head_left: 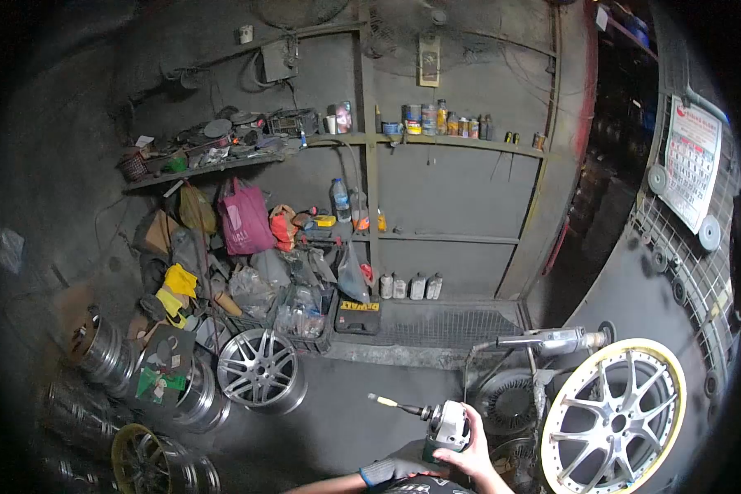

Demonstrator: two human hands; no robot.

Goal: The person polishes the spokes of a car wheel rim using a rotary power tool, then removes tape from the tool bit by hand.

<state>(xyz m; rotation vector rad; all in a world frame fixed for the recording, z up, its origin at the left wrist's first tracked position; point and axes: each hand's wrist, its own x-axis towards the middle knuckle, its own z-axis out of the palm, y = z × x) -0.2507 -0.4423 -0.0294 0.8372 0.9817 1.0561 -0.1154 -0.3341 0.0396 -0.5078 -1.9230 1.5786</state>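
A die grinder [449, 425] with a pale metal head and dark green body is at the bottom middle. Its long thin bit, with a whitish-yellow tip [381, 400], points left. My bare right hand [469, 451] wraps round the head, with the thumb across the near side. Lower down, my left hand [393, 470] in a grey glove closes on the tool's body; its fingertips are partly hidden. To the right, a silver multi-spoke wheel rim [617, 424] with a yellow edge leans upright by a metal stand [538, 387].
An angle grinder [556, 340] lies on top of the stand. More wheel rims [259, 370] stand at the left, near bags and a cluttered shelf [214, 165]. A DeWalt case [358, 317] and several bottles [417, 286] sit by the wall. A calendar [690, 160] hangs on the right-hand mesh.
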